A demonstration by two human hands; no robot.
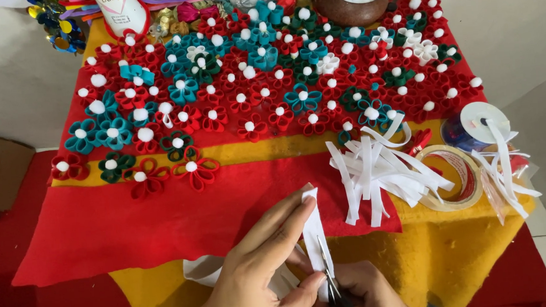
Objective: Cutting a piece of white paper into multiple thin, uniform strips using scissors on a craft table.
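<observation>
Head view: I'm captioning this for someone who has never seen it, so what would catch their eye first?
Rows of red, teal and green fabric flowers with white pompom centres cover the far half of the red felt cloth. Near the bottom edge, the left hand pinches a white strip upright, the right hand below it. A pile of cut white strips lies right of centre.

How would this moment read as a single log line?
left hand: pinches white ribbon strip | right hand: scissors cutting strip | beside: cut strips pile, tape roll

This looks like a home craft corner. A low table (164, 230) with red and yellow felt cloth stands by a plain wall; on it lie many ribbon flowers (250, 85), beside them cut white strips (375, 172) and a tape roll (457, 177).
</observation>
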